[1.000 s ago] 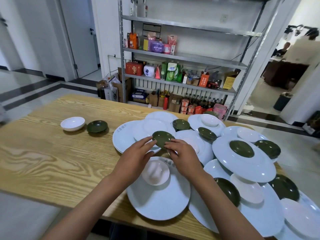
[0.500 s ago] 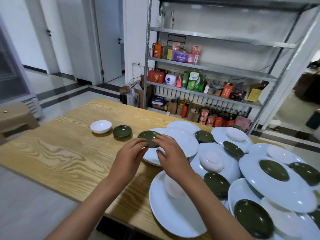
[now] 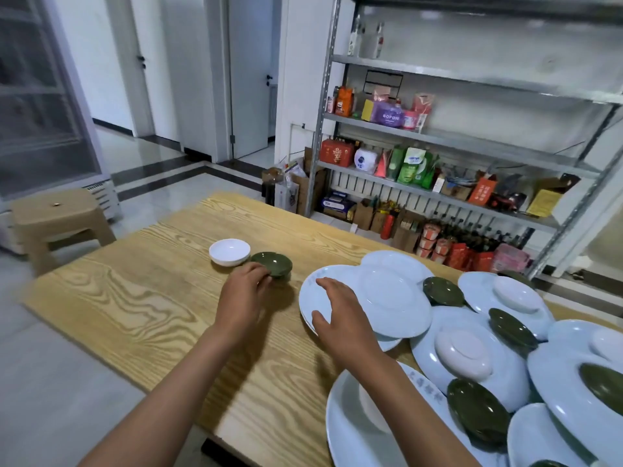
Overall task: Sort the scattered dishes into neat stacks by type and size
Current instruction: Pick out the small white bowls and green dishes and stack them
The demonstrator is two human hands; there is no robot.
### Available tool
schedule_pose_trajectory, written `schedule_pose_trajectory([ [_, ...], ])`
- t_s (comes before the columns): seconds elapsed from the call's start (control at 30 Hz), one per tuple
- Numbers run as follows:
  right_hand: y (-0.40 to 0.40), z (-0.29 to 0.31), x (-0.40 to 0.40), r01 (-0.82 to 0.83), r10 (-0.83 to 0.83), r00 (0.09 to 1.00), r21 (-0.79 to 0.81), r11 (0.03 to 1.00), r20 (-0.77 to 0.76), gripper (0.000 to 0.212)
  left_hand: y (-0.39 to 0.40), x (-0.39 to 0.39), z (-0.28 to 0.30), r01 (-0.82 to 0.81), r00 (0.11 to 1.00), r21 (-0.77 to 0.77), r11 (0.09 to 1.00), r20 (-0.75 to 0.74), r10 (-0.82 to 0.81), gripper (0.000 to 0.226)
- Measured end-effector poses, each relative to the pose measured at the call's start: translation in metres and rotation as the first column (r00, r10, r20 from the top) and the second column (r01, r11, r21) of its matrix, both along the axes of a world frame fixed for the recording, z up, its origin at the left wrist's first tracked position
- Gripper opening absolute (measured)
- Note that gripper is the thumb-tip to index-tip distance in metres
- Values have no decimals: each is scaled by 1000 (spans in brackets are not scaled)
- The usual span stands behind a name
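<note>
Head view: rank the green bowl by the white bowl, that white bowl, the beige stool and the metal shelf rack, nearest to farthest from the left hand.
1. Green bowl: at the left hand's fingertips.
2. White bowl: just beyond it, to the left.
3. Beige stool: on the floor, far left.
4. Metal shelf rack: behind the table, right.

Worktop (image 3: 141, 298): two small bowls (image 3: 229, 252) touching side by side at centre frame, apart from the rest. Overlapping plates (image 3: 394, 298) crowded from centre right to lower right, small dishes (image 3: 443, 291) on and between them. Shelf rack (image 3: 472, 139) behind, upper right. Stool (image 3: 57, 214) on the floor, left.
</note>
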State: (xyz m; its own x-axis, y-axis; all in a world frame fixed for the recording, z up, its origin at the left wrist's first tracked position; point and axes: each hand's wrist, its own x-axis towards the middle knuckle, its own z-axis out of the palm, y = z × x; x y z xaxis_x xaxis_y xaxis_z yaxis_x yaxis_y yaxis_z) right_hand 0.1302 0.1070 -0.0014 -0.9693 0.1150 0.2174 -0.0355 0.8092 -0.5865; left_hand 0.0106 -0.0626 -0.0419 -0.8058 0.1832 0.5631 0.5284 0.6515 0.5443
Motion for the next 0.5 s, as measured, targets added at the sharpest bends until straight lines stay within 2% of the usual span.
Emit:
schedule_pose_trajectory([
  [0.17,-2,-9,-13,-8,8,1000,-9,1000,24,54,4,-29,-22,4,998,-37,999,59,-2,16],
  [0.5,4,-20,-17,31,-31,999,-5,1000,10,52,8,-49,-33,-48,998,-227,973,18,53,16],
])
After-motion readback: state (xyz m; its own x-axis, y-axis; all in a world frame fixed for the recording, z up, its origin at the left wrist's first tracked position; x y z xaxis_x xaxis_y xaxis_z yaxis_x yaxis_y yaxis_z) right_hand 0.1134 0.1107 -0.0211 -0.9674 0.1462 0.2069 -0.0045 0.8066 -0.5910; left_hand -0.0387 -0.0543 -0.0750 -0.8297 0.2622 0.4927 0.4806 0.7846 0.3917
